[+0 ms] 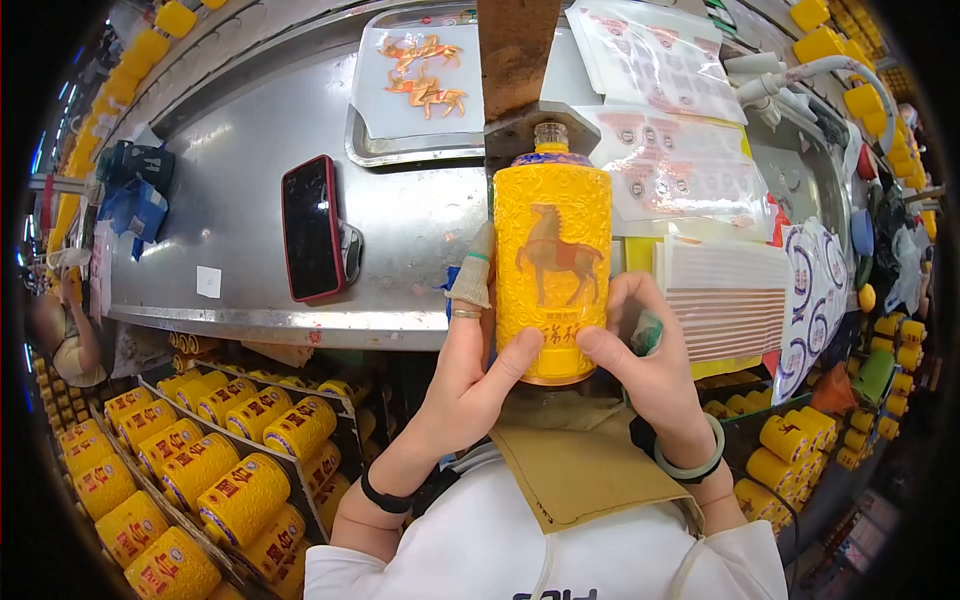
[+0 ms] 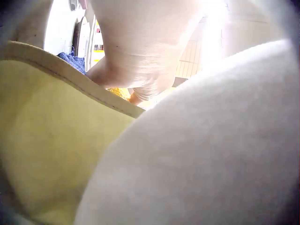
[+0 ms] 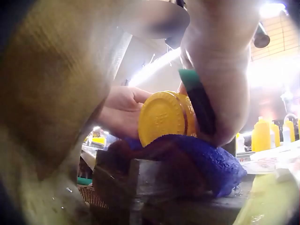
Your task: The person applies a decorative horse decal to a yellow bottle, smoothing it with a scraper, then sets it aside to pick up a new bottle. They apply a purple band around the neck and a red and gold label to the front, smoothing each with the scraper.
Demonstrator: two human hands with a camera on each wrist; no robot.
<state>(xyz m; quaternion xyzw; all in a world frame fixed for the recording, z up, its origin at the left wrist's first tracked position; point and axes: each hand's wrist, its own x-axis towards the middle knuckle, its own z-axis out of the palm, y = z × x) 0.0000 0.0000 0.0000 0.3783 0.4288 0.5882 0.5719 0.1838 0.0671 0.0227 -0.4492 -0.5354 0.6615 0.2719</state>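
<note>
A yellow embossed bottle (image 1: 553,270) with a clear glass neck lies between the two hands, a brown-gold horse figure (image 1: 558,255) and dark characters on its upper face. My left hand (image 1: 465,375) grips its left side, thumb on the lower front, with a cloth cover on one finger. From the right, my right hand (image 1: 650,365) holds it with the thumb near the characters; the fingers are curled and a green item sits against them. In the right wrist view, the round yellow base (image 3: 161,119) shows above a blue cloth (image 3: 201,161). The left wrist view shows little of the bottle.
On the metal table (image 1: 230,230) lie a phone (image 1: 312,230) and a tray (image 1: 420,158) with horse figures (image 1: 428,92). Clear sticker sheets (image 1: 680,165) and striped strips (image 1: 722,310) are at the right. Racks of yellow bottles (image 1: 245,490) stand below at the left.
</note>
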